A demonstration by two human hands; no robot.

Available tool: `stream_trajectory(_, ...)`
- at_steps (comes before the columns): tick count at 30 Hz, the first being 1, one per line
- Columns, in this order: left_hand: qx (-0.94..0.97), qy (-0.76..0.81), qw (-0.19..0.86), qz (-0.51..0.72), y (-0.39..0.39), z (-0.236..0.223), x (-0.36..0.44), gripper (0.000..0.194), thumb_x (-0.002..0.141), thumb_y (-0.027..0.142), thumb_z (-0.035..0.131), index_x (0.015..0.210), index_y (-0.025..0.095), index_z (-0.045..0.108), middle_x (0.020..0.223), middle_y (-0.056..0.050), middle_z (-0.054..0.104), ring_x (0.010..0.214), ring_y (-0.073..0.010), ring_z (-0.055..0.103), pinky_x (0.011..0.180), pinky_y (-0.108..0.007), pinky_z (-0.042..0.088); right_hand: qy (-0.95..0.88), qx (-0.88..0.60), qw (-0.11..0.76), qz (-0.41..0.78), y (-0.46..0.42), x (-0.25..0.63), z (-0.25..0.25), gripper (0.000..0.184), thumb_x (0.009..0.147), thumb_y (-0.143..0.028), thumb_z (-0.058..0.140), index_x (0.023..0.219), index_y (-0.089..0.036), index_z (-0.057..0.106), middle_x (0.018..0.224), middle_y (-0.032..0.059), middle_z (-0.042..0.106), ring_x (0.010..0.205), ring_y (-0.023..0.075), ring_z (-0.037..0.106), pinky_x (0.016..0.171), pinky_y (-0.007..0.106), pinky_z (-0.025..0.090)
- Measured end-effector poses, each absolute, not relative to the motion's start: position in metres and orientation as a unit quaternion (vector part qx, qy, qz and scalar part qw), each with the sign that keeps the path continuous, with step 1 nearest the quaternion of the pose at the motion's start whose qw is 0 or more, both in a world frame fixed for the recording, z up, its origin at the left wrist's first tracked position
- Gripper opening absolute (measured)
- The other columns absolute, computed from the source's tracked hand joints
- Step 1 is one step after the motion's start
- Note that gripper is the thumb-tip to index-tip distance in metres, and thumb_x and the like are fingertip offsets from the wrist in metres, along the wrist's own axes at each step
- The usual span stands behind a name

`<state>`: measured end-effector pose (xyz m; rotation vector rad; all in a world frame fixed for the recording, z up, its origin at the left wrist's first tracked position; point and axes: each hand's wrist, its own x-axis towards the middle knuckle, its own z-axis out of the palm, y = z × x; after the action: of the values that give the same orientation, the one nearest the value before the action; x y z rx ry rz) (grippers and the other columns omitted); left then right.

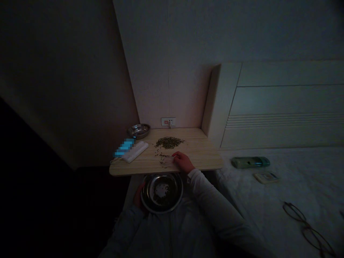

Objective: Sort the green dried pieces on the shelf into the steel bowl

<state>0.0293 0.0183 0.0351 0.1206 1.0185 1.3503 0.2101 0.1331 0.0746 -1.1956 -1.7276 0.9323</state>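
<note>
Metal bowl (177, 195) in left hand (138, 196); green grains (169, 142) beyond right hand (184, 162).

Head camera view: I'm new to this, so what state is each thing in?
Large metal bowl: held upright, small dark bits inside
Left hand: at the bowl's side, holding it
Right hand: fingers bent, near the table's front edge; grip unclear
Dark pile: loosely heaped, stray bits nearby
Small metal bowl: upright
White slab: lying flat
Wall socket: apparently plugged in
Green object: lying on the bed
</note>
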Motion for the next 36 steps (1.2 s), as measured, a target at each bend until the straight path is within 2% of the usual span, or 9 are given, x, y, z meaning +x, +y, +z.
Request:
stream_trajectory(6,0.051,0.446,0.664,0.599,0.017,0.042,0.032,0.022,0.07,0.021,0.043,0.062,0.012,0.061,0.058,-0.006,0.065,0.062,-0.0167,0.06,0.074,-0.03,0.042,-0.685,-0.463,0.413,0.38,0.133,0.21,0.074,0.023,0.061,-0.019,0.04,0.079,-0.017,0.053,0.051,-0.0048,0.047,0.048,0.0081,0.04,0.048,0.019,0.03)
stream_trajectory(10,0.05,0.469,0.636,0.611,0.016,0.042,0.03,0.02,0.069,0.018,0.044,0.057,0.015,0.06,0.052,-0.003,0.064,0.057,-0.015,0.059,0.073,-0.03,0.042,-0.686,-0.465,0.416,0.375,0.132,0.21,0.076,0.023,0.062,-0.019,0.04,0.08,-0.016,0.053,0.053,-0.0039,0.05,0.051,0.0084,0.042,0.051,0.02,0.031)
stream_trajectory(16,0.055,0.461,0.648,0.603,0.019,0.034,0.028,0.018,0.068,0.02,0.044,0.069,0.013,0.061,0.06,-0.005,0.066,0.067,-0.0177,0.06,0.076,-0.032,0.041,-0.691,-0.469,0.406,0.372,0.132,0.21,0.077,0.022,0.062,-0.019,0.04,0.08,-0.016,0.053,0.056,-0.0035,0.052,0.052,0.0086,0.043,0.052,0.02,0.032)
stream_trajectory(22,0.046,0.456,0.649,0.607,0.019,0.04,0.03,0.017,0.068,0.018,0.045,0.063,0.013,0.061,0.058,-0.005,0.065,0.068,-0.0182,0.06,0.077,-0.031,0.041,-0.685,-0.468,0.41,0.378,0.133,0.21,0.075,0.021,0.063,-0.019,0.04,0.08,-0.017,0.052,0.056,-0.0041,0.052,0.052,0.0085,0.044,0.053,0.02,0.033)
stream_trajectory(26,0.037,0.462,0.652,0.6,0.016,0.047,0.033,0.019,0.068,0.018,0.044,0.066,0.012,0.062,0.058,-0.006,0.065,0.075,-0.02,0.059,0.078,-0.033,0.041,-0.682,-0.46,0.417,0.387,0.132,0.21,0.076,0.021,0.062,-0.018,0.04,0.08,-0.017,0.052,0.056,-0.0041,0.052,0.054,0.0088,0.045,0.054,0.02,0.034)
stream_trajectory(36,0.063,0.441,0.67,0.594,0.016,0.043,0.032,0.022,0.071,0.021,0.043,0.063,0.013,0.062,0.059,-0.004,0.066,0.064,-0.0172,0.06,0.073,-0.029,0.043,-0.68,-0.461,0.418,0.388,0.133,0.21,0.077,0.021,0.062,-0.019,0.04,0.08,-0.017,0.052,0.056,-0.0041,0.053,0.051,0.0081,0.043,0.052,0.02,0.032)
